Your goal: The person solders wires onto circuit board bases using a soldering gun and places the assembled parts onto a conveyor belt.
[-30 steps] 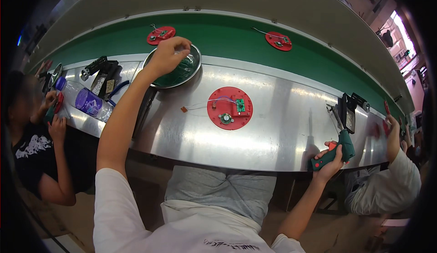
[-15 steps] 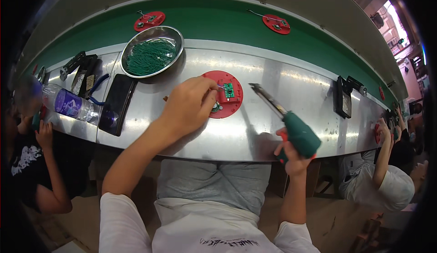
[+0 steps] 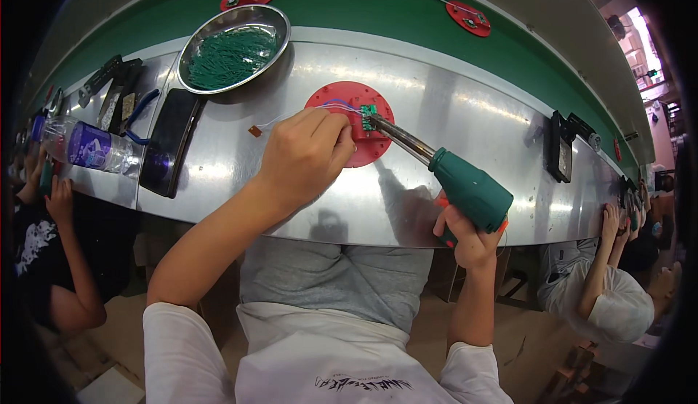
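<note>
At a shiny metal workbench point(image 3: 502, 178), a person's right hand point(image 3: 474, 242) grips a green soldering gun point(image 3: 472, 189), its tip at the small circuit board point(image 3: 368, 117) on a red disc point(image 3: 371, 151). The left hand point(image 3: 304, 153) bends over the disc's left side, its hold hidden; beyond sits a steel bowl point(image 3: 273, 23) of green wires point(image 3: 233, 55).

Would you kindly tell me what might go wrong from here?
Burn: the left hand is close to the tip of the green soldering tool, so a slip might burn it if the tip is hot.
Damage: thin wires run to the green circuit board near the tip and could get scorched.
Shifting: no clamp is visible on the red disc, so it might slide.
</note>
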A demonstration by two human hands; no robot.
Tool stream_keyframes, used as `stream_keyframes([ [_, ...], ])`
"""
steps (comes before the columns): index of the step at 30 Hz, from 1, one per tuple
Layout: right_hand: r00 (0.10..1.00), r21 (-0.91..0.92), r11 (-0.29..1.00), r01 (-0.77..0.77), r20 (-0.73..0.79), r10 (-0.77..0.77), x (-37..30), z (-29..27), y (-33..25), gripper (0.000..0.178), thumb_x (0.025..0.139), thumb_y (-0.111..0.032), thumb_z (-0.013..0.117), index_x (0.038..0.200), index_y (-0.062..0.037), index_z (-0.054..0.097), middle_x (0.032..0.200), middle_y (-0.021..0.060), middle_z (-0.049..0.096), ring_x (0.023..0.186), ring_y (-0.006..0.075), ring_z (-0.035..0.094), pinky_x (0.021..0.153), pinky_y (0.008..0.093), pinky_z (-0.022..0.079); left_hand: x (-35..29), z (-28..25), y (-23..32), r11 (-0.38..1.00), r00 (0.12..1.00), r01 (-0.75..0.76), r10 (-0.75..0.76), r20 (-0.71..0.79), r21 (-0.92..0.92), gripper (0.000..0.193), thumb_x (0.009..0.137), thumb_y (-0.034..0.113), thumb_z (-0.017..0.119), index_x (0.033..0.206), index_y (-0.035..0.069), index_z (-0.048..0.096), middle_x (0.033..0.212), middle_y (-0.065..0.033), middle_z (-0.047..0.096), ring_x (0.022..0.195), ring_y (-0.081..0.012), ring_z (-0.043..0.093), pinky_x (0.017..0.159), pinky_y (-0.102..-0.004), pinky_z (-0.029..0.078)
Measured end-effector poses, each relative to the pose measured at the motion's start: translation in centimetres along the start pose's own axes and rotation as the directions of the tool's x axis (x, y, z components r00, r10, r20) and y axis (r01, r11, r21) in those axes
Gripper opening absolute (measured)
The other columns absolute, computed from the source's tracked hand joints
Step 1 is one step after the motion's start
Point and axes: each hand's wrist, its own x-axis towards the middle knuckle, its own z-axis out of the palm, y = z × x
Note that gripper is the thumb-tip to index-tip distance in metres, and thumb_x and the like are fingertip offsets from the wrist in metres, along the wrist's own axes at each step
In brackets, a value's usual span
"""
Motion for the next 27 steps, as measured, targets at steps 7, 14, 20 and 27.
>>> stream_keyframes([
  [7, 0.996, -0.083, 0.997, -0.005, 0.086, 0.013, 0.24, -0.80, 0.27, 0.023, 0.087, -0.002, 0.064, 0.109, 0.0068, 0.064, 0.084, 0.0106, 0.066, 0.055, 0.0140, 0.060, 0.049, 0.0256, 0.046, 0.21, 0.25, -0.20, 1.000, 0.999, 0.028, -0.028, 0.024, 0.009, 0.008, 0.081, 0.001, 0.071, 0.085, 0.000, 0.065, 0.073, -0.0109, 0.064, 0.063, -0.0269, 0.063, 0.058, -0.0376, 0.050],
  [14, 0.995, 0.174, 0.985, 0.002, -0.097, 0.015, -0.22, -0.14, 0.53, 0.030, 0.089, -0.003, 0.063, 0.116, 0.0081, 0.061, 0.094, 0.0172, 0.069, 0.054, 0.0175, 0.062, 0.048, 0.0270, 0.047, 0.11, 0.41, -0.29, 1.000, 1.000, 0.008, -0.008, 0.003, -0.001, 0.008, 0.082, 0.003, 0.071, 0.084, 0.000, 0.065, 0.076, -0.0117, 0.066, 0.064, -0.0280, 0.064, 0.059, -0.0376, 0.051],
  [20, 0.998, 0.064, 0.997, 0.035, -0.061, -0.031, -0.15, -0.03, 0.14, 0.023, 0.089, -0.003, 0.064, 0.109, 0.0084, 0.065, 0.084, 0.0126, 0.070, 0.051, 0.0149, 0.061, 0.047, 0.0265, 0.047, 0.20, 0.41, -0.29, 1.000, 1.000, 0.004, -0.004, 0.028, 0.028, 0.007, 0.082, 0.002, 0.071, 0.084, 0.000, 0.065, 0.076, -0.0120, 0.066, 0.065, -0.0280, 0.064, 0.060, -0.0375, 0.051],
  [27, 1.000, 0.015, 1.000, 0.023, -0.001, -0.023, 0.15, 0.11, 0.15, 0.017, 0.088, 0.000, 0.065, 0.103, 0.0083, 0.068, 0.077, 0.0098, 0.068, 0.051, 0.0126, 0.061, 0.045, 0.0240, 0.046, 0.15, 0.46, -0.28, 1.000, 1.000, 0.015, -0.015, 0.019, 0.026, 0.007, 0.082, 0.004, 0.068, 0.082, 0.001, 0.062, 0.074, -0.0122, 0.063, 0.064, -0.0291, 0.063, 0.060, -0.0397, 0.051],
])
